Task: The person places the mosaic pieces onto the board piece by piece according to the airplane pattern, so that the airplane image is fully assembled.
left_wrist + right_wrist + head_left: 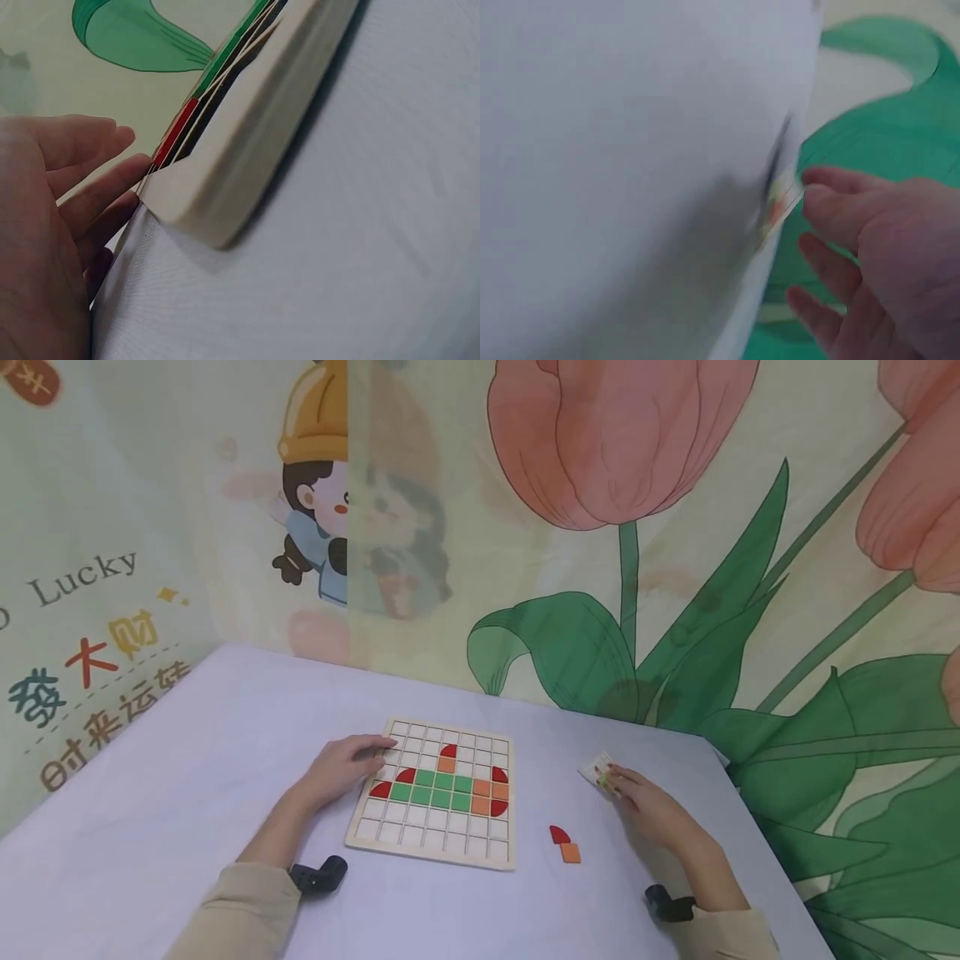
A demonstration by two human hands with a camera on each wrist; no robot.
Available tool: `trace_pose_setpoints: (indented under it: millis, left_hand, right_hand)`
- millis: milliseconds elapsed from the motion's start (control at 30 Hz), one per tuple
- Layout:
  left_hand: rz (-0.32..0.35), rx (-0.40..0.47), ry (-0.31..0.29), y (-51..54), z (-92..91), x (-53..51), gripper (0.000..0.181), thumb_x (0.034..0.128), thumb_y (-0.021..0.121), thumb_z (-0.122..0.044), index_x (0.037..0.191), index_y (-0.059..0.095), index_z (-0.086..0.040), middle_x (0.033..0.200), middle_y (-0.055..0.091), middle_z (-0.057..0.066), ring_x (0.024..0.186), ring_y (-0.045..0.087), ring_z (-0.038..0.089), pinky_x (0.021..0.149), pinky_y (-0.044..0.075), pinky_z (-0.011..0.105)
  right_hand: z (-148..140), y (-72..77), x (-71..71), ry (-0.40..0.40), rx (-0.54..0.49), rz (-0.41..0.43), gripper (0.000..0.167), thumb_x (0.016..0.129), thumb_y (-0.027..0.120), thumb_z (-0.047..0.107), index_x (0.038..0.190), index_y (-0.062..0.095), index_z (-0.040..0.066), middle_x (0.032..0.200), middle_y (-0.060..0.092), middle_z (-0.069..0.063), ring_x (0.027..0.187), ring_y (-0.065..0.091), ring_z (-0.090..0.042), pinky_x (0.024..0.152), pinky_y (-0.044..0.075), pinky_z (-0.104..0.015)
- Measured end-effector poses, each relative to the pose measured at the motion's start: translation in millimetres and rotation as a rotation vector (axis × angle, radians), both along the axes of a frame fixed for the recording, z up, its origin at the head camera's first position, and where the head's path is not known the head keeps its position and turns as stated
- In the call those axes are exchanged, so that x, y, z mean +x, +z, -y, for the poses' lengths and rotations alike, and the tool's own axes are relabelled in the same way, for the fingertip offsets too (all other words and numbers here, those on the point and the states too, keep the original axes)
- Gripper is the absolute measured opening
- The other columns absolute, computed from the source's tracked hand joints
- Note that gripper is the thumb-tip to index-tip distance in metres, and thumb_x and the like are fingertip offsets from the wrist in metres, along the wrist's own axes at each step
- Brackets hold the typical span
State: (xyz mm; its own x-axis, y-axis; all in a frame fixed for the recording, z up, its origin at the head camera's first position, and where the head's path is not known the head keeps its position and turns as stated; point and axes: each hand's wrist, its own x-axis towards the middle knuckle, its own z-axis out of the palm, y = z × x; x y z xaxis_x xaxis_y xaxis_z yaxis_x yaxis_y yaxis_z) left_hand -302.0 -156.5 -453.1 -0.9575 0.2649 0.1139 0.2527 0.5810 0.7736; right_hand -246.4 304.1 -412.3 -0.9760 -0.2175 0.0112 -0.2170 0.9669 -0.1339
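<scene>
A wooden grid board (431, 855) lies on the table, with green squares (442, 790), orange squares (481, 795) and red quarter-round pieces (380, 790) in some of its cells. My left hand (341, 768) rests at the board's left edge, its fingers loosely extended. Fingertips (142, 169) touch the board's side in the left wrist view. Off to the right, my right hand (648, 806) pinches a small printed card (591, 770) by its edge between thumb and fingers. That card (776, 211) is tilted and blurred in the right wrist view.
Between the board and my right hand lie a loose red quarter-round piece (558, 834) and an orange square (571, 853). A white cloth covers the table (450, 918). Behind it hangs a printed backdrop (555, 560) with tulips.
</scene>
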Motion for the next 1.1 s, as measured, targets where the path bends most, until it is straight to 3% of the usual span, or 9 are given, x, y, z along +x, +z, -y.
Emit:
trace_pose_setpoints:
  millis: [100,167,467,600,667,833,933,1100]
  left_hand:
    - [0.012,-0.007,-0.012,-2.7,0.2,1.8,0.036,0.0903,0.058,-0.019,0.126,0.061,-0.015,0.138,0.053,0.015,0.135,0.039,0.04,0.11,0.029,0.059]
    - [0.006,-0.005,-0.015,-2.4,0.8,2.3,0.037,0.0902,0.059,-0.019,0.127,0.061,-0.015,0.138,0.053,0.015,0.135,0.039,0.039,0.111,0.029,0.059]
    - [-0.002,0.027,-0.008,-3.7,4.4,0.0,0.037,0.0901,0.059,-0.018,0.127,0.061,-0.015,0.138,0.053,0.015,0.135,0.038,0.039,0.111,0.028,0.06]
    - [0.016,0.031,-0.022,-5.1,-1.0,0.0,0.037,0.0904,0.059,-0.019,0.127,0.061,-0.017,0.139,0.053,0.014,0.136,0.038,0.038,0.111,0.027,0.059]
    - [0.003,0.018,-0.028,-2.0,-2.8,0.0,0.037,0.0905,0.059,-0.019,0.127,0.061,-0.016,0.139,0.053,0.014,0.136,0.038,0.039,0.111,0.028,0.059]
    - [-0.012,0.0,-0.025,6.4,-0.3,-1.8,0.037,0.0907,0.058,-0.019,0.127,0.061,-0.016,0.139,0.053,0.014,0.136,0.038,0.039,0.111,0.028,0.059]
    - [-0.008,0.004,-0.025,6.4,1.8,-2.8,0.037,0.0911,0.058,-0.02,0.128,0.06,-0.015,0.139,0.053,0.015,0.136,0.038,0.039,0.111,0.027,0.059]
    - [0.005,0.006,-0.022,0.5,2.8,-2.3,0.037,0.0911,0.058,-0.021,0.128,0.06,-0.015,0.139,0.052,0.015,0.136,0.037,0.04,0.111,0.027,0.06]
  right_hand:
    - [-15,-9.0,-1.3,-0.021,-0.005,0.118,0.046,0.096,0.051,0.009,0.141,0.044,0.004,0.149,0.036,-0.021,0.136,0.033,-0.045,0.105,0.037,-0.058]
    - [-14,-12.4,-2.0,-0.027,0.018,0.149,0.047,0.097,0.051,0.012,0.143,0.042,0.006,0.15,0.034,-0.022,0.136,0.033,-0.046,0.104,0.037,-0.059]
    - [18,-7.0,-15.5,-0.04,0.176,0.014,0.049,0.095,0.055,0.015,0.142,0.044,0.01,0.132,0.046,-0.025,0.119,0.048,-0.043,0.093,0.049,-0.057]
    - [20,-1.0,-4.8,-0.067,0.132,-0.038,0.049,0.092,0.061,0.014,0.138,0.048,0.005,0.126,0.051,-0.024,0.113,0.053,-0.04,0.091,0.051,-0.054]
    - [27,4.3,4.8,-0.089,0.1,0.01,0.046,0.09,0.063,0.018,0.133,0.054,0.006,0.123,0.054,-0.022,0.111,0.055,-0.038,0.09,0.052,-0.052]
    - [65,9.6,34.1,-0.135,0.031,0.196,0.036,0.08,0.074,0.033,0.11,0.067,0.016,0.097,0.062,-0.004,0.084,0.06,-0.017,0.076,0.059,-0.037]
    - [79,2.0,42.3,-0.159,0.02,0.185,0.038,0.073,0.08,0.036,0.103,0.065,0.018,0.088,0.06,0.001,0.074,0.054,-0.011,0.072,0.059,-0.032]
    - [86,-8.3,41.8,-0.198,0.003,0.147,0.039,0.072,0.082,0.033,0.1,0.061,0.016,0.085,0.059,0.001,0.071,0.053,-0.01,0.072,0.059,-0.031]
